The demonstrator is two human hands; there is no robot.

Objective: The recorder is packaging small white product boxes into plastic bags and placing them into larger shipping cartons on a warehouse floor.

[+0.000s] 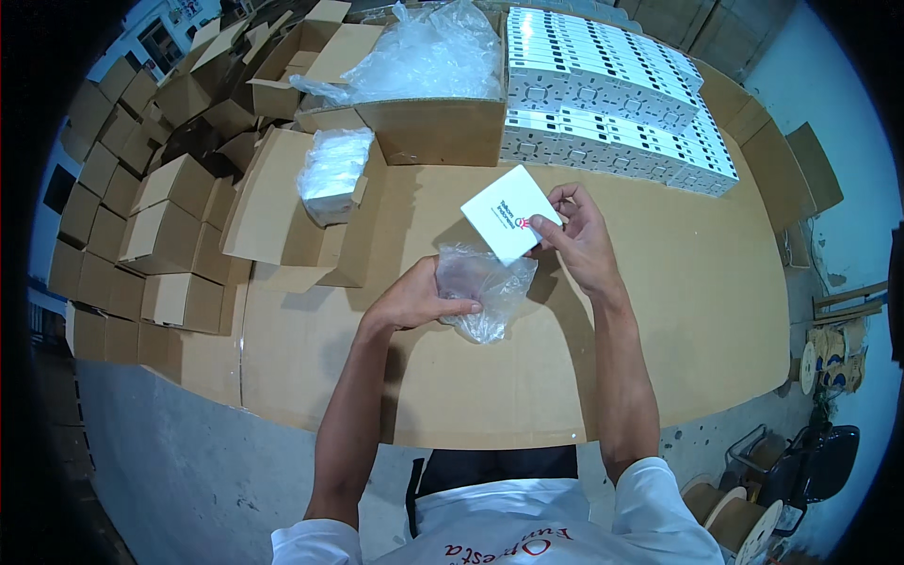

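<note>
Right hand (576,235) pinches the small white box (509,226) by its right corner, tilted just above and right of the clear plastic bag (487,290), which the left hand (419,299) grips over the cardboard-covered surface (678,311).

A wide brown cardboard-covered worktable (659,320) is lying beneath both hands. Beyond the hands, an open brown cardboard box (428,127) stuffed with clear plastic bags is sitting beside rows of small white boxes (612,94). Left of the hands, a wrapped white bundle (331,174) is resting on flattened cardboard (282,221).
</note>
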